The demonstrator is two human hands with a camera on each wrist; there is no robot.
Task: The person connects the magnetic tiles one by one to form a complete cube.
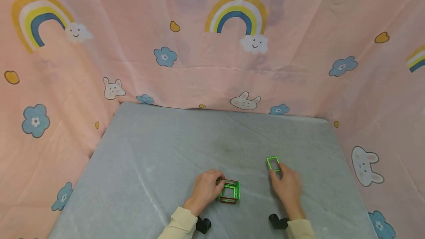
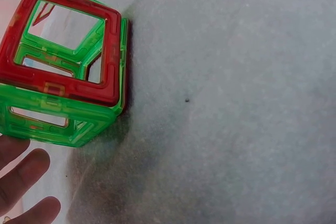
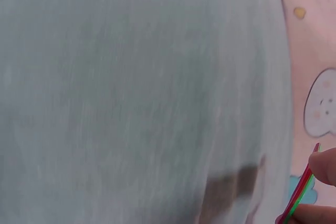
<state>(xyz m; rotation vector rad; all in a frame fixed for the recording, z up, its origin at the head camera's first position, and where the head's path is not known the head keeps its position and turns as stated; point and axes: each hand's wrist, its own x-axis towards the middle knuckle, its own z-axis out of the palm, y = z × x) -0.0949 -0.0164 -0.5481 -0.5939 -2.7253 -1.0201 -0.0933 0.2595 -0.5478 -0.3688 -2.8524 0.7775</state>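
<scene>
A small hollow cube of green and red magnetic tiles (image 1: 237,191) stands on the grey cloth. My left hand (image 1: 206,186) holds it at its left side, thumb and fingers at the edge. The left wrist view shows the cube's red-framed face (image 2: 79,92) close up, with spread fingertips (image 2: 31,169) beside its green side. Farther right, my right hand (image 1: 288,185) pinches a green-framed magnetic tile (image 1: 272,157) between thumb and fingers. Seen edge-on in the right wrist view, red and green layers (image 3: 300,195) lie together; whether they are two tiles I cannot tell.
Grey cloth (image 1: 166,139) covers the table. A pink curtain (image 1: 199,80) printed with rainbows and rabbits hangs behind it and along both sides. Black heart-shaped pieces (image 1: 278,221) sit beside both wrists.
</scene>
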